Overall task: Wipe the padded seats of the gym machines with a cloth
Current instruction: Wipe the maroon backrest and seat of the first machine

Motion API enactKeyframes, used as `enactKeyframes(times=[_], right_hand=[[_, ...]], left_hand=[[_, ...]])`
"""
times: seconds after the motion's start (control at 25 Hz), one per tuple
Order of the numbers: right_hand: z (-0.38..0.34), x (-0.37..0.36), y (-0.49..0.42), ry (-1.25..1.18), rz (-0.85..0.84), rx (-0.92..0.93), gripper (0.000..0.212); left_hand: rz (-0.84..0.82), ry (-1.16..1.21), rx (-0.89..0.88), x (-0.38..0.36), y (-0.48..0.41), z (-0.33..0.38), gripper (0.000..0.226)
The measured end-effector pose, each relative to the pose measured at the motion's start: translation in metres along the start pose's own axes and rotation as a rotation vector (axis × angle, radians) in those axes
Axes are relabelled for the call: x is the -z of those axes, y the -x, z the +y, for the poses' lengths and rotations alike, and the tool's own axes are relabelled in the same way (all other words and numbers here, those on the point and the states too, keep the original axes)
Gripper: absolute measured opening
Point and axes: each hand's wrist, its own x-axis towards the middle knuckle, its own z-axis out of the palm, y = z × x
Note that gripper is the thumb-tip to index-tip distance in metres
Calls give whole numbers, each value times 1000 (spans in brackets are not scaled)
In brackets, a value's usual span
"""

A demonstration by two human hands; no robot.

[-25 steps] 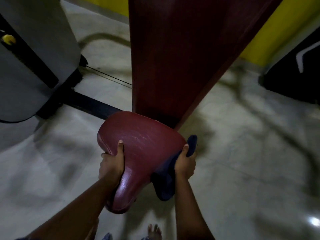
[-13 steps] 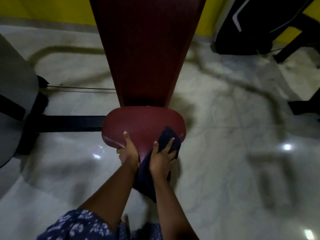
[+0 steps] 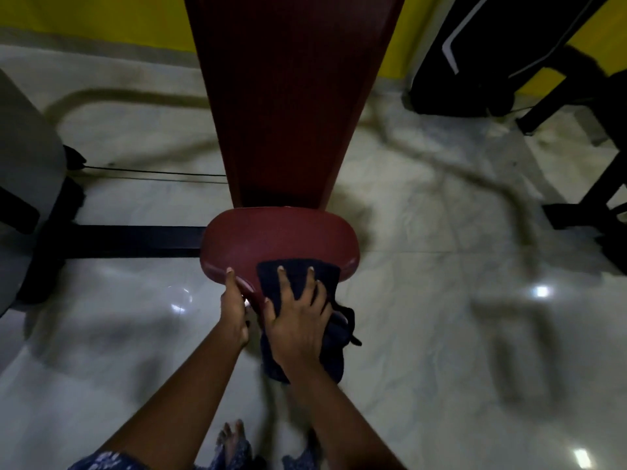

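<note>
Seat [image 3: 271, 245]: maroon, padded, at the centre of the frame, wide edge toward the top. A maroon backrest pad [image 3: 291, 96] rises from behind it to the upper centre.

Cloth [image 3: 298, 276]: dark navy. One flat part lies on the lower right portion of the seat's top. The rest is bunched and hangs off the seat's near edge, below and to the right of your wrist.

Right hand [image 3: 298, 320]: you have it flat on the cloth, fingers straight and spread, palm down, pressing the fabric onto the padding. The fingers are not curled round anything.

Left hand [image 3: 234, 310]: you hold the seat's lower left edge. The thumb lies on the top surface. The fingers go under the rim and are hidden, so how far they wrap cannot be told. This hand does not touch the cloth.

Surroundings: pale glossy floor [image 3: 441, 300] with light reflections at the lower right. A black frame bar [image 3: 135, 240] runs from the seat's left side toward a grey housing [image 3: 23, 164] at the left edge. Black equipment [image 3: 475, 62] stands at the upper right against a yellow wall [image 3: 84, 15]. At the bottom centre, a bare foot [image 3: 232, 439]. At the lower left, a strip of blue floral garment [image 3: 108, 461].
</note>
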Motion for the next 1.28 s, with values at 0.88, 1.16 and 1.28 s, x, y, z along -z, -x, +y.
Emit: enactKeyframes(times=[0.88,1.16,1.28], right_hand=[[37,2,-207,92,-231,970,52],[-16,-26,-194,169,-109,914,57],[2,-13,-157,81,-208,930,65]], left_hand=[[441,-361,-179,-40,-43,-31,86],[384,-274,-173,-39,-43,-34,108],[266,-133,-179,-36,-40,-35,114]])
